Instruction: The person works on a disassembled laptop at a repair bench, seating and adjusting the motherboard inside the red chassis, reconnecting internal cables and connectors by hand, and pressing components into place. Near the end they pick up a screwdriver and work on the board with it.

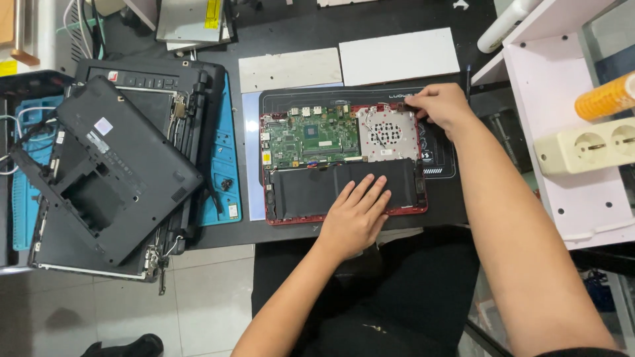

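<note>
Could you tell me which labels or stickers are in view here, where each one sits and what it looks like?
White label: small square on the black laptop cover, left.
Yellow sticker: small rectangle at the open red laptop's left edge.
Yellow label: tall strip on the grey panel, top.
Yellow tag: far left edge, partly cut off.

The single head camera looks almost straight down from close above the dark workbench (370,30), facing its far edge at the frame's top, with the opened laptop (344,165) centred, the person's lap along the near edge and floor tiles at lower left.
</note>
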